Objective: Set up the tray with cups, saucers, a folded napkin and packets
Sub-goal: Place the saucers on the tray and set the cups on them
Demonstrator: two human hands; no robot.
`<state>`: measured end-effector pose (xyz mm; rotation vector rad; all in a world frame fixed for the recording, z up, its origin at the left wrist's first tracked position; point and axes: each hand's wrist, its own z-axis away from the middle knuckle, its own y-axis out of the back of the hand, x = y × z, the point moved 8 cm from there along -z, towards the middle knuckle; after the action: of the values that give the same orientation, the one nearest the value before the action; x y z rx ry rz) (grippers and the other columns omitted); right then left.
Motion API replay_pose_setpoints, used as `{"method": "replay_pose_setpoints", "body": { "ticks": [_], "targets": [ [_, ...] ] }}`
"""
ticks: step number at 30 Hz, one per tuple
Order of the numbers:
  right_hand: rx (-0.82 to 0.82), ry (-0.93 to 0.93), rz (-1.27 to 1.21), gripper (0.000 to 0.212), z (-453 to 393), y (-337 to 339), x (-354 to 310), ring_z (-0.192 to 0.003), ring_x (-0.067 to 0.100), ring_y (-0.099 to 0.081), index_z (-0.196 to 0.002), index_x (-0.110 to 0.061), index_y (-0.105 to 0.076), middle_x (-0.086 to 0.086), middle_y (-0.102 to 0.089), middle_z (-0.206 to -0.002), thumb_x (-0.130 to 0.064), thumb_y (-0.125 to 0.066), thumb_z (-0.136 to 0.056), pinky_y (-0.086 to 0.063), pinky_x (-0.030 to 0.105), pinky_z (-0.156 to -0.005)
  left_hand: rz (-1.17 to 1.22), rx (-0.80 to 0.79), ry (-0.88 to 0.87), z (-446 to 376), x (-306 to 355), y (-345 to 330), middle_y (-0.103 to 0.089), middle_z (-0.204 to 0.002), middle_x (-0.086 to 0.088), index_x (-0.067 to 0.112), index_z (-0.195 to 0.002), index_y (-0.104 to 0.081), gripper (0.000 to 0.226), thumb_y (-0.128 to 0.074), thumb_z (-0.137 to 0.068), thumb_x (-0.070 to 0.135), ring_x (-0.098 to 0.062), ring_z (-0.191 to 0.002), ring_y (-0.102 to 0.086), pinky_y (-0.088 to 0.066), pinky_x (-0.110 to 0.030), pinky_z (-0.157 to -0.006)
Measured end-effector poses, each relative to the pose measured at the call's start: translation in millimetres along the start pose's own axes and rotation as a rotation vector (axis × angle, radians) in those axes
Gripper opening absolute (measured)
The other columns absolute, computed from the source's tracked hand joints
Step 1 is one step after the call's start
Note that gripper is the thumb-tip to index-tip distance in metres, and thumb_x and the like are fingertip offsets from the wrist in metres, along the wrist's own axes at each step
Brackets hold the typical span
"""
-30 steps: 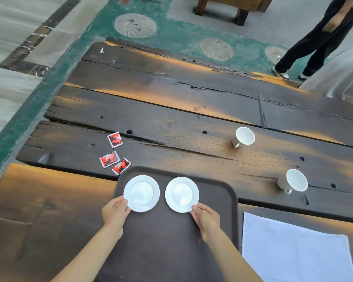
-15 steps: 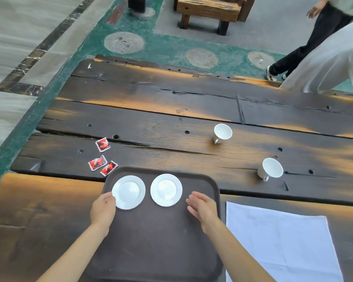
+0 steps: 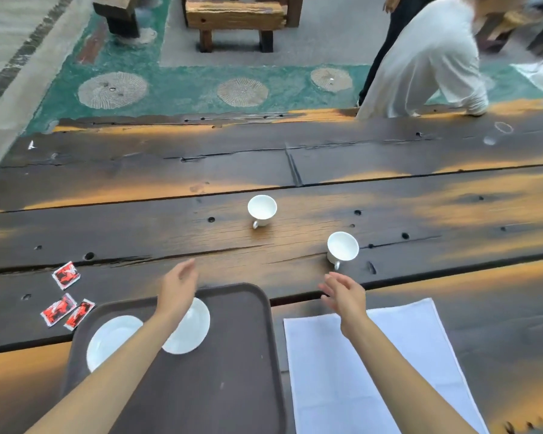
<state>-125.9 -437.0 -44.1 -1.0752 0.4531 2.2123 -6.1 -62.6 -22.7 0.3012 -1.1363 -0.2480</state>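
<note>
A dark brown tray (image 3: 232,371) lies at the near edge of the wooden table (image 3: 138,214). Two white saucers rest on it side by side, the left saucer (image 3: 110,341) and the right saucer (image 3: 193,332), both partly covered by my left forearm. My left hand (image 3: 177,286) is open above the tray's far rim. My right hand (image 3: 344,294) is open, just short of the near white cup (image 3: 342,247). A second white cup (image 3: 261,209) stands farther back. An unfolded white napkin (image 3: 373,371) lies right of the tray. Three red packets (image 3: 65,302) lie left of it.
A person in white (image 3: 427,64) leans on the table's far right edge, with another person's dark trouser legs (image 3: 389,36) behind. A wooden bench (image 3: 235,17) stands on the floor beyond the table.
Both hands have left the saucers and moved forward past the tray's far rim, toward the cups. The head camera has tilted up and shifted right.
</note>
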Motion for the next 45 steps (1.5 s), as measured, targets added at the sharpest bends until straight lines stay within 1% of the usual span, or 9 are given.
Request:
{"method": "replay_pose_setpoints", "body": {
  "ticks": [6,10,17,22,25,34,37,40,45],
  "targets": [
    [0.048,-0.087,-0.024,0.012,-44,39,3,-0.093,0.016,-0.076,-0.107,-0.013,-0.07,0.004,-0.074,-0.109,-0.018,-0.068,-0.097,-0.058,0.025,-0.068,0.072,-0.138,0.058,-47,30,-95,-0.068,-0.11,-0.004,0.014,-0.121,-0.066,0.023,-0.057,-0.1,0.018,-0.027,-0.109,-0.067,-0.056,-0.028,-0.075],
    [0.046,-0.118,-0.021,0.016,-66,41,8,-0.095,0.015,-0.076,-0.11,-0.017,-0.07,0.004,-0.076,-0.109,-0.024,-0.068,-0.097,-0.059,0.023,-0.067,-0.004,-0.211,0.073,-82,39,-138,-0.066,-0.122,-0.012,0.011,-0.128,-0.061,0.029,-0.056,-0.101,0.02,-0.023,-0.102,-0.067,-0.057,-0.033,-0.081],
    [0.016,-0.176,-0.057,0.017,-87,30,18,-0.089,0.011,-0.078,-0.107,-0.022,-0.075,0.001,-0.079,-0.103,-0.032,-0.073,-0.093,-0.059,0.021,-0.062,-0.062,-0.309,0.107,-127,39,-177,-0.062,-0.124,-0.005,0.015,-0.126,-0.057,0.029,-0.052,-0.103,0.032,-0.021,-0.104,-0.068,-0.057,-0.026,-0.074],
    [-0.003,-0.168,-0.052,0.016,-90,24,20,-0.088,0.009,-0.077,-0.108,-0.027,-0.074,-0.004,-0.08,-0.098,-0.034,-0.073,-0.093,-0.06,0.021,-0.065,-0.018,-0.154,0.13,-141,33,-178,-0.067,-0.111,-0.011,0.007,-0.118,-0.048,0.029,-0.056,-0.101,0.03,-0.023,-0.097,-0.071,-0.06,-0.038,-0.086],
    [-0.023,-0.186,-0.074,0.013,-93,22,22,-0.089,0.008,-0.077,-0.107,-0.027,-0.074,-0.004,-0.08,-0.097,-0.031,-0.072,-0.094,-0.06,0.021,-0.066,0.055,-0.191,0.152,-145,29,-184,-0.068,-0.111,-0.009,0.009,-0.124,-0.051,0.028,-0.052,-0.103,0.027,-0.025,-0.097,-0.072,-0.059,-0.033,-0.083],
    [-0.072,-0.167,-0.158,0.014,-105,13,23,-0.101,0.012,-0.074,-0.105,-0.014,-0.076,0.005,-0.078,-0.106,-0.022,-0.067,-0.099,-0.06,0.019,-0.082,0.129,-0.295,0.155,-154,27,-185,-0.073,-0.106,-0.01,0.012,-0.105,-0.071,0.02,-0.055,-0.102,0.023,-0.019,-0.097,-0.074,-0.06,-0.022,-0.076],
    [-0.049,-0.124,-0.162,0.015,-107,14,20,-0.096,0.008,-0.076,-0.109,-0.008,-0.074,0.001,-0.078,-0.108,-0.013,-0.064,-0.099,-0.058,0.017,-0.087,0.131,-0.304,0.132,-150,32,-178,-0.074,-0.103,-0.011,0.015,-0.098,-0.072,0.018,-0.056,-0.102,0.021,-0.019,-0.095,-0.074,-0.06,-0.02,-0.073],
    [-0.052,-0.106,-0.137,0.021,-103,14,17,-0.09,0.004,-0.076,-0.117,-0.001,-0.072,-0.002,-0.078,-0.103,-0.01,-0.063,-0.1,-0.058,0.016,-0.087,0.128,-0.308,0.112,-140,34,-166,-0.075,-0.098,-0.012,0.013,-0.098,-0.073,0.018,-0.056,-0.101,0.02,-0.018,-0.089,-0.076,-0.061,-0.02,-0.072],
    [-0.097,-0.095,-0.114,0.017,-82,5,18,-0.094,0.009,-0.077,-0.112,-0.006,-0.074,-0.003,-0.081,-0.098,-0.01,-0.064,-0.099,-0.059,0.015,-0.081,0.182,-0.298,0.096,-112,26,-136,-0.074,-0.096,-0.014,0.002,-0.103,-0.071,0.022,-0.054,-0.102,0.016,-0.014,-0.081,-0.076,-0.06,-0.018,-0.07]
  ]
}}
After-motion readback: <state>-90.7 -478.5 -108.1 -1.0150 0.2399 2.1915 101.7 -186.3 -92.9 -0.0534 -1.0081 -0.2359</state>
